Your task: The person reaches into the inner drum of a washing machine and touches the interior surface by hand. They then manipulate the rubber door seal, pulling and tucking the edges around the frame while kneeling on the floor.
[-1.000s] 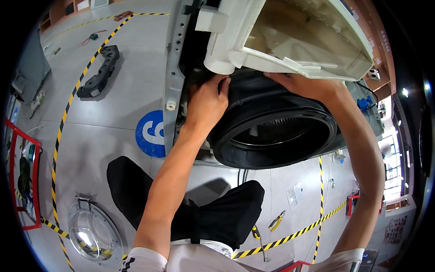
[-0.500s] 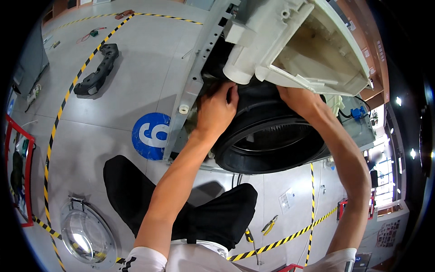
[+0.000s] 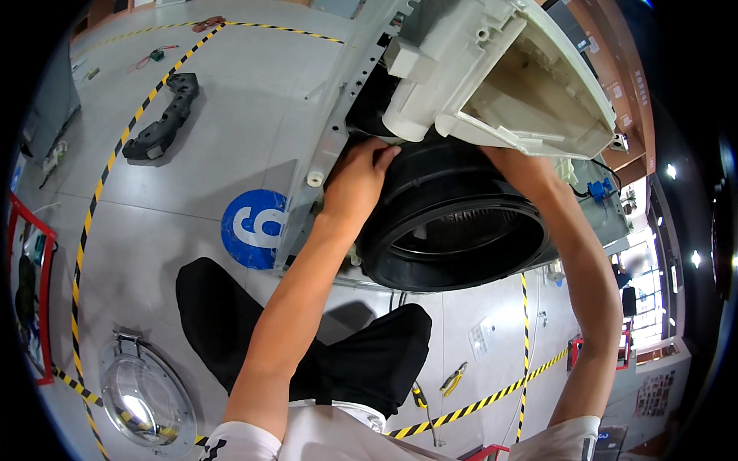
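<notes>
A black rubber door seal (image 3: 450, 184) bulges from the front of an opened washing machine, with the metal drum showing through its round mouth. At the seal's upper left edge, my left hand (image 3: 355, 175) is closed on the rubber, its thumb showing and most fingers out of sight. My right hand (image 3: 523, 169) reaches to the seal's upper right side; its fingers are hidden under the white detergent drawer housing (image 3: 492, 92). This housing, hollow and open-faced, juts out above the seal.
The bare metal cabinet edge (image 3: 327, 146) runs along the left. A round glass door (image 3: 146, 392) lies on the floor at lower left, and a black counterweight-like block (image 3: 165, 119) lies at upper left. Pliers (image 3: 454, 379) and a screwdriver (image 3: 419, 396) lie beyond my knee.
My left hand has shifted slightly left, with its thumb now straighter along the seal. My right hand has slid a little along the upper right. The view has shifted slightly.
</notes>
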The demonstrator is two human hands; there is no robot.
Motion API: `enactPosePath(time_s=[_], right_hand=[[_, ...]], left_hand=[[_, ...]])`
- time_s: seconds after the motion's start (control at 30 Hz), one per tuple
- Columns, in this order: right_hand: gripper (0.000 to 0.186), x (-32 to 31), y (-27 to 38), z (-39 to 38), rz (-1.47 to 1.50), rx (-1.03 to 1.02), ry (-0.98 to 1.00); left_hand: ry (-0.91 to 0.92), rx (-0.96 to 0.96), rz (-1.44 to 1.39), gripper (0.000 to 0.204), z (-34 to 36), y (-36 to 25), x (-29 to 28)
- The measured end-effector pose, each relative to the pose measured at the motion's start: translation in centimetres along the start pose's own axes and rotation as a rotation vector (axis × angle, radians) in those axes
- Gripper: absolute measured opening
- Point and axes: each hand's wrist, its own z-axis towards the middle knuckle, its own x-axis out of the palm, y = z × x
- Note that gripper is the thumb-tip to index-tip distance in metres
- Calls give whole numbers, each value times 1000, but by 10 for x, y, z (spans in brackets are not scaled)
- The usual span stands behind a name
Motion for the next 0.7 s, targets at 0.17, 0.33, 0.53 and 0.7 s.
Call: enactPosePath(time_s=[0.17,0.33,0.53,0.7], right_hand=[[28,-20,-31,-21,-72,109,58],[28,-13,-46,-15,-183,-37,101],[26,-10,-37,-11,-279,-67,76],[26,1,-36,-15,-169,32,-92]], left_hand=[[-101,55,10,22,-27,13,5],[-85,74,-9,16,-39,26,-1],[-179,189,104,10,-35,31,5],[-196,177,74,11,-32,33,6]])
